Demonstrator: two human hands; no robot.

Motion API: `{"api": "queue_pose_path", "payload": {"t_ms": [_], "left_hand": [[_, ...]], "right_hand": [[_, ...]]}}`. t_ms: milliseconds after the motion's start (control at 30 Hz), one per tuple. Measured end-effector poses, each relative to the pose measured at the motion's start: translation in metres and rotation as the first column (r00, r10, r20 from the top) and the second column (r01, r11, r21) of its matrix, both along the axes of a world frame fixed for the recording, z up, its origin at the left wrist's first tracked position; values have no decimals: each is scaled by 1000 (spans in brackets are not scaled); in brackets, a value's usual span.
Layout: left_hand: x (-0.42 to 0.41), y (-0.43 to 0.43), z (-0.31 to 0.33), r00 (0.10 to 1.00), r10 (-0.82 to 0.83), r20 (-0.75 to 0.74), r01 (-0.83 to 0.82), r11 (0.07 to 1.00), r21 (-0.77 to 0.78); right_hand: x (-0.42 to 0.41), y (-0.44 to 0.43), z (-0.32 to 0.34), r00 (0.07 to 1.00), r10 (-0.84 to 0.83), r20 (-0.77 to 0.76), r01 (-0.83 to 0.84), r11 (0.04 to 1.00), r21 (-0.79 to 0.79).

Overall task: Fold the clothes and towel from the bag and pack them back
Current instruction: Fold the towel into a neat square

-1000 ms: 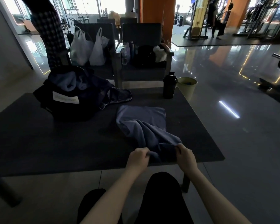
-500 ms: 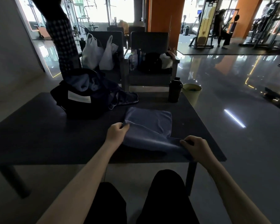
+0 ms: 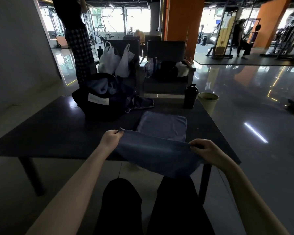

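A blue-grey towel [image 3: 161,126] lies with its far half flat on the dark table [image 3: 41,133]. Its near half is lifted and stretched taut above the table's front edge. My left hand [image 3: 111,139] pinches the towel's near left corner. My right hand [image 3: 205,150] pinches the near right corner. A dark bag [image 3: 100,106] stands at the back left of the table, stuffed with a light blue garment [image 3: 102,86]. A dark garment [image 3: 141,103] spills out of the bag onto the table.
A black bottle [image 3: 190,97] stands at the table's far right corner, with a pale green bin [image 3: 208,102] on the floor behind it. Two chairs with white plastic bags [image 3: 115,61] and bottles stand beyond the table. A person in checked trousers [image 3: 80,48] stands at the back left.
My hands started close together on a bunched towel end, then spread apart and pulled it taut. The towel's far half now lies flat.
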State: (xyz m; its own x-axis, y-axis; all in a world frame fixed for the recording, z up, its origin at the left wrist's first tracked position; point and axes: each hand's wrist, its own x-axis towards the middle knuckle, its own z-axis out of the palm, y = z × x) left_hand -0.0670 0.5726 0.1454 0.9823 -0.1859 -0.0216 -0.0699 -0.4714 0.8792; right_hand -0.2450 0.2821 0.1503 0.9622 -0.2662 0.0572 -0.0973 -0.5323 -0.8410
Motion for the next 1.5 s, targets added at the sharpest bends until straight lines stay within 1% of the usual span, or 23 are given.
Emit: {"api": "queue_pose_path", "payload": {"t_ms": [133, 267, 400, 467, 600, 800, 967, 1200, 1267, 1300, 1333, 1400, 1433, 1467, 1500], "left_hand": [[-6, 8, 2, 999, -13, -40, 13, 1000, -1], [-11, 11, 15, 989, -82, -122, 80, 997, -19], [-8, 6, 20, 980, -121, -156, 124, 992, 14], [-4, 2, 18, 981, -120, -151, 127, 991, 39], [11, -8, 9, 989, -96, -113, 106, 990, 90], [38, -31, -13, 996, -62, -65, 73, 983, 171], [70, -56, -37, 996, -40, -74, 57, 969, 240], [117, -87, -72, 998, -6, -65, 27, 946, 324], [125, -93, -81, 999, 6, -47, 12, 927, 374], [127, -96, -84, 999, 10, -31, 3, 915, 404], [129, -98, -89, 1000, 10, -13, -4, 902, 432], [127, -104, -97, 998, -17, 63, -16, 868, 496], [127, -106, -102, 992, -61, 114, -9, 847, 531], [126, -110, -108, 979, -128, 157, 16, 820, 571], [125, -112, -113, 963, -218, 161, 71, 776, 626]], "right_hand": [[-11, 9, 7, 999, -54, 1, 52, 971, 232], [-14, 7, 24, 990, -118, 70, 90, 943, 319], [-4, -3, 37, 984, -152, 95, 128, 968, 217], [6, -7, 35, 968, -225, 114, 202, 961, 188], [32, -11, 19, 934, -350, 74, 328, 920, 215], [65, -19, -8, 875, -478, 78, 458, 870, 182], [103, -35, -27, 861, -505, 51, 495, 858, 136], [154, -63, -70, 865, -500, -42, 502, 861, 83], [164, -66, -83, 866, -494, -76, 497, 867, 30], [167, -66, -89, 865, -495, -80, 495, 869, -25], [168, -65, -94, 864, -499, -70, 489, 864, -124], [168, -58, -104, 879, -476, -6, 438, 815, -380], [168, -52, -108, 900, -435, 22, 396, 794, -461], [168, -45, -113, 923, -384, 17, 338, 790, -511], [166, -40, -119, 942, -334, -23, 268, 793, -547]]}}
